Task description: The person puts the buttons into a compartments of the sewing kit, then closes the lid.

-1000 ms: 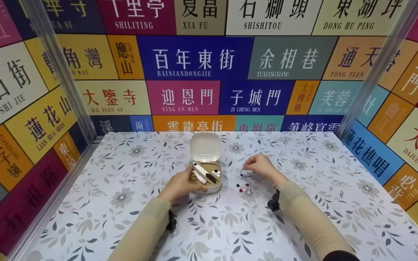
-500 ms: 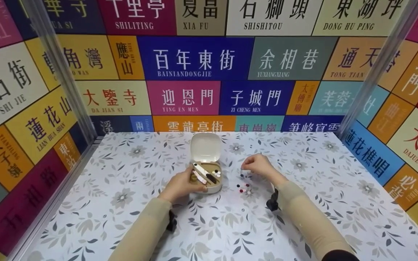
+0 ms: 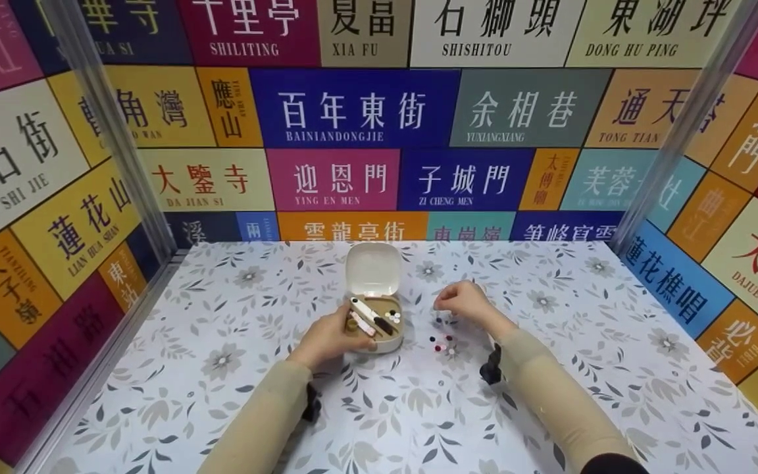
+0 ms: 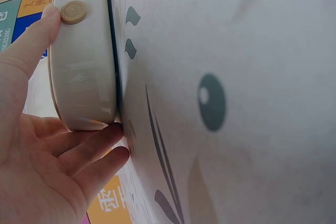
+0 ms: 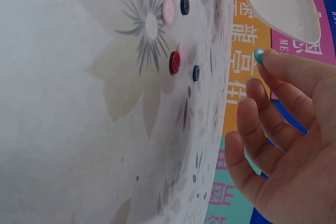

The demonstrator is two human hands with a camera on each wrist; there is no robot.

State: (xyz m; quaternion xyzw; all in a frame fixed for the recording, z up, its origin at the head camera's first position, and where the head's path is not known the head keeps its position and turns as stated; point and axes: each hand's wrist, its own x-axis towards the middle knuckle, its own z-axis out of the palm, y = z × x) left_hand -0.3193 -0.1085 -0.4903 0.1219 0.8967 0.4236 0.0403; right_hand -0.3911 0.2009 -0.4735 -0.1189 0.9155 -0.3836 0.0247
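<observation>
My left hand [image 3: 326, 339] grips the near left side of a small white sewing kit box [image 3: 385, 343], thumb in front and fingers around the side. Its lid [image 3: 373, 268] stands raised at the back. In the box lie a slim white tool [image 3: 362, 305] with a dark end, a pale pink piece [image 3: 362, 324] and several white and black buttons [image 3: 393, 316]. To the right of the box, my right hand [image 3: 468, 303] pinches a small teal button [image 5: 259, 56] between thumb and forefinger, above the cloth. The other fingers of that hand curl loosely.
Several red, pink and navy buttons [image 3: 440, 343] lie loose on the flowered tablecloth [image 3: 379, 408], just right of the box and below my right hand. A round tan clasp [image 4: 73, 12] sits on the box's front. Colourful lettered panels [image 3: 353, 108] wall the table.
My right hand has shifted slightly left, toward the box, with its fingers still pinched. The left hand and the box keep their place.
</observation>
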